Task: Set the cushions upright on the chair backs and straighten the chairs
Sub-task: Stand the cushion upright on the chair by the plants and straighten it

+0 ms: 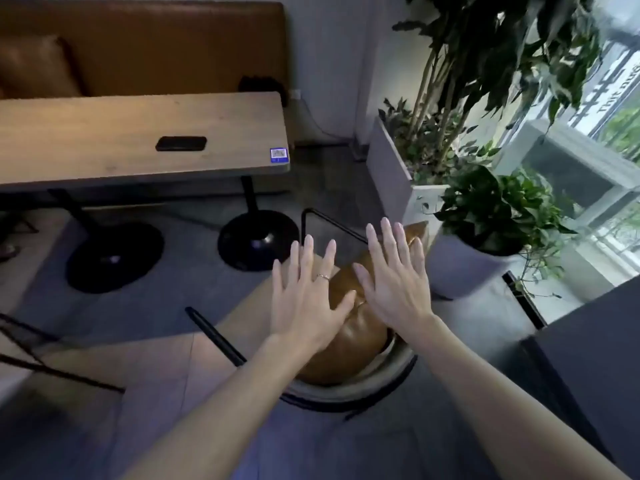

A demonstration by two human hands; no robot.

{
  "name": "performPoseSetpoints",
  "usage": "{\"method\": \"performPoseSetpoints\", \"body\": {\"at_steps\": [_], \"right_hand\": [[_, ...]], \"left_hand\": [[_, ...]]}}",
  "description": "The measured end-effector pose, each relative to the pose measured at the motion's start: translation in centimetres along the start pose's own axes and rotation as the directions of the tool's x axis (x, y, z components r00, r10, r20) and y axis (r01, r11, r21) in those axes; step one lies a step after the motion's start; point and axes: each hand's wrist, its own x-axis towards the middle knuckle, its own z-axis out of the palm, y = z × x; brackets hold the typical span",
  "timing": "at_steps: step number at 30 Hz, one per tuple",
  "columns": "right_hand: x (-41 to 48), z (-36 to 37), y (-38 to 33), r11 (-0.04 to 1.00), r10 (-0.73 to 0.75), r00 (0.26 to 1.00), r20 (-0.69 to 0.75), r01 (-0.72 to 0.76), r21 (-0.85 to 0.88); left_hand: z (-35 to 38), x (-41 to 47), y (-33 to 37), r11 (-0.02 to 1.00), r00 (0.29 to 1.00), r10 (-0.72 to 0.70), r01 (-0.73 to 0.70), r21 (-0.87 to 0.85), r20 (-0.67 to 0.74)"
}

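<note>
The long light-wood table point(138, 133) on 2 black pedestal bases stands ahead and to the left, with a tan leather bench point(145, 46) behind it against the wall and a dark phone point(180, 143) lying flat on its top. To the right stand a white rectangular planter point(391, 168) of tall leafy plants and a round pale pot point(464, 268) holding a green trailing plant.

Directly below the viewer sits the round-backed chair with a thin black metal frame point(349, 393), its curved back nearest the body and its seat opening away toward the table. The plump tan leather cushion point(349, 341) rests in that chair, its near end tucked against the curved back and its far corner reaching up and to the right, toward the round pot. So its long axis seems to run away from the person, slanted rightward, and it looks slumped rather than squarely upright.

Both hands are spread wide with fingers splayed, palms down, gripping nothing. The left hand point(308, 299) is over the cushion's left flank and the right hand point(394, 282) over its upper right part; whether the palms press the leather or hover just above it cannot be told. The 2 hands look about equally near, the right one reaching slightly farther along the cushion, so the likely next move is pulling it back against the chair back with both
</note>
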Motion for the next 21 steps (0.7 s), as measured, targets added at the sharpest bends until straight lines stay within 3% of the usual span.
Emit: {"method": "performPoseSetpoints", "body": {"at_steps": [6,13,17,19,21], "right_hand": [[-3.9,6.8,2.1,0.996,0.048,0.981,0.188,-0.062,0.067],[-4.5,8.3,2.4,0.986,0.072,0.981,0.181,-0.097,0.135],[-4.7,7.8,2.6,0.976,0.098,0.985,0.145,-0.124,0.177],[-5.1,7.7,3.0,0.961,0.176,0.979,0.108,-0.194,0.195],[-5.6,7.8,3.5,0.922,0.286,0.953,0.097,-0.301,0.243]], "left_hand": [[6.8,-3.1,0.3,0.993,0.929,-0.088,0.109,-0.038,0.359],[7.9,-3.7,0.6,0.993,0.947,-0.115,0.116,0.015,0.3],[7.0,-3.7,-0.2,0.971,0.941,-0.143,0.194,-0.142,0.308],[6.7,-3.6,-1.4,0.837,0.908,-0.283,0.391,-0.383,0.308],[7.0,-4.1,-3.3,0.583,0.827,-0.451,0.558,-0.591,0.336]]}}
